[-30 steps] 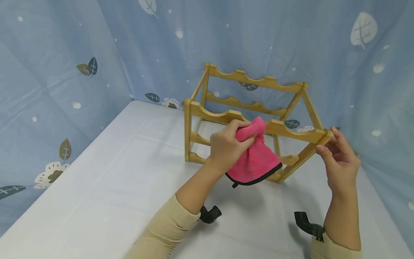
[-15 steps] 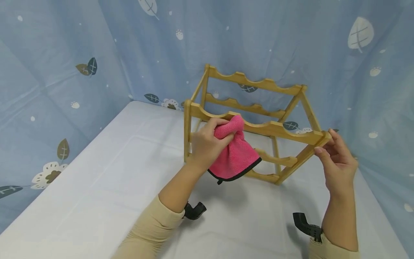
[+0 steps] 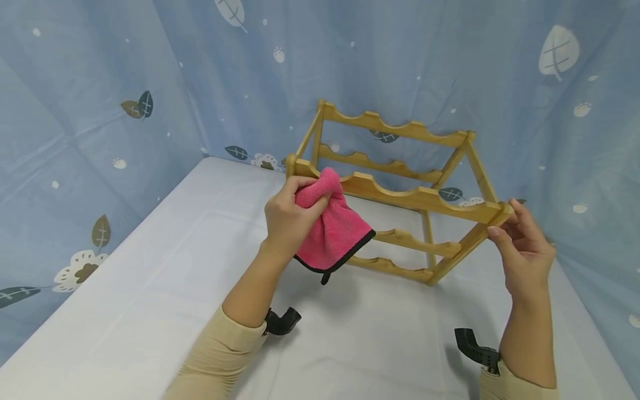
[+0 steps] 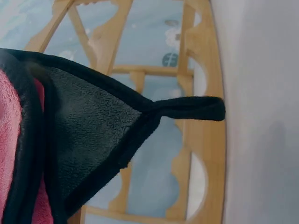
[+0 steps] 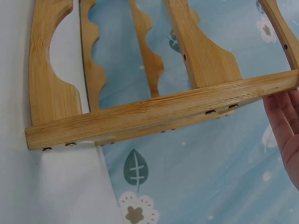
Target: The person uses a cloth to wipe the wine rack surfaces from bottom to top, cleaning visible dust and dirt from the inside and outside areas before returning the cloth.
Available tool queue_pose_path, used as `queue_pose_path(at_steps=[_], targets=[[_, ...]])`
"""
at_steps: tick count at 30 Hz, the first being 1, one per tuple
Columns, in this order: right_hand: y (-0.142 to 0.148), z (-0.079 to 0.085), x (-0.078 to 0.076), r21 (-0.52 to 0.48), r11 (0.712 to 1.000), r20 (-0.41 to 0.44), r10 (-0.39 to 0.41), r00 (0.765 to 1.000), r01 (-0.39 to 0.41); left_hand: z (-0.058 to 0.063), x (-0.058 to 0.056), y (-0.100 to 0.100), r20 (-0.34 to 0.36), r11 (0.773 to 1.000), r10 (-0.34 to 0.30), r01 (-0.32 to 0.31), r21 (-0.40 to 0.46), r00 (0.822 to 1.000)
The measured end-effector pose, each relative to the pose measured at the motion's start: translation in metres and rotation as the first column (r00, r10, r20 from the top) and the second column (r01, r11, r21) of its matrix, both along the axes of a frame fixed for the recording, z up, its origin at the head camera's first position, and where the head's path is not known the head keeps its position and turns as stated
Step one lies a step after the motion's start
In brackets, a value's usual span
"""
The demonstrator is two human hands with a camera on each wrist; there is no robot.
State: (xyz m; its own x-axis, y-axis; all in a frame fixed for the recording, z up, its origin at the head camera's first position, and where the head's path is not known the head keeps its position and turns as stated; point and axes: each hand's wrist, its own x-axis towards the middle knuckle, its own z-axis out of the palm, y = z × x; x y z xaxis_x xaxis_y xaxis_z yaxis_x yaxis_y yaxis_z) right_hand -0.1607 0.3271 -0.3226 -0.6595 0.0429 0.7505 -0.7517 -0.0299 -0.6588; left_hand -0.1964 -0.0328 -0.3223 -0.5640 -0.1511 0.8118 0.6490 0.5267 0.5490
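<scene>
A wooden bottle rack [image 3: 400,194] with scalloped rails stands on the white table. My left hand [image 3: 287,219] grips a pink cloth [image 3: 337,233] with black edging at the left part of the rack's upper front rail. The cloth's lower part hangs loose in front of the rack. In the left wrist view the cloth's dark grey side [image 4: 88,121] and black hanging loop [image 4: 196,108] show, while the hand itself is out of sight. My right hand [image 3: 527,253] pinches the rack's upper right front corner between thumb and fingers. Its fingers also reach the rack's end post [image 5: 159,112] in the right wrist view.
Blue patterned curtains [image 3: 400,55] hang close behind the rack and along both sides. The white tabletop [image 3: 165,289] stretches left and in front. A black curved wrist mount [image 3: 282,321] sticks out from the left sleeve, another mount [image 3: 475,350] from the right one.
My left hand has moved left along the upper front rail with the cloth, from near its middle to its left end. The right hand keeps its hold, and the rack stays in place.
</scene>
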Motion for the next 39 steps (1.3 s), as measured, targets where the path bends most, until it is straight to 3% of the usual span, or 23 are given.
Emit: queue_pose_path(at_steps=[5,8,13,17,21,28,39], targets=[[0.001,-0.001,0.001,-0.011,1.000,0.005,-0.010,1.000,0.010,0.004,0.004,-0.014,0.082,0.999,0.039,-0.041,0.014,0.996],[0.000,-0.001,0.000,-0.011,1.000,-0.005,0.008,1.000,-0.008,0.009,0.006,-0.023,0.104,0.995,0.099,-0.099,-0.005,0.990],[0.000,0.001,-0.002,-0.010,0.999,-0.025,0.034,0.999,-0.035,0.014,0.007,-0.037,0.088,0.986,0.170,-0.169,-0.015,0.982],[-0.001,0.002,-0.002,-0.023,0.999,-0.017,0.041,0.999,-0.041,0.013,0.005,-0.039,0.071,0.987,0.159,-0.157,-0.037,0.985],[-0.001,0.000,-0.002,-0.022,0.999,-0.008,0.033,0.999,-0.034,0.012,0.007,-0.037,0.076,0.995,0.097,-0.096,-0.022,0.992],[0.000,0.000,-0.002,-0.022,0.999,-0.011,0.034,0.999,-0.034,0.015,0.021,-0.018,0.089,0.995,-0.099,0.099,0.011,0.991],[-0.001,0.000,0.000,-0.011,1.000,-0.001,0.012,1.000,-0.012,0.002,0.029,0.023,-0.050,0.961,-0.249,0.240,-0.139,0.967]])
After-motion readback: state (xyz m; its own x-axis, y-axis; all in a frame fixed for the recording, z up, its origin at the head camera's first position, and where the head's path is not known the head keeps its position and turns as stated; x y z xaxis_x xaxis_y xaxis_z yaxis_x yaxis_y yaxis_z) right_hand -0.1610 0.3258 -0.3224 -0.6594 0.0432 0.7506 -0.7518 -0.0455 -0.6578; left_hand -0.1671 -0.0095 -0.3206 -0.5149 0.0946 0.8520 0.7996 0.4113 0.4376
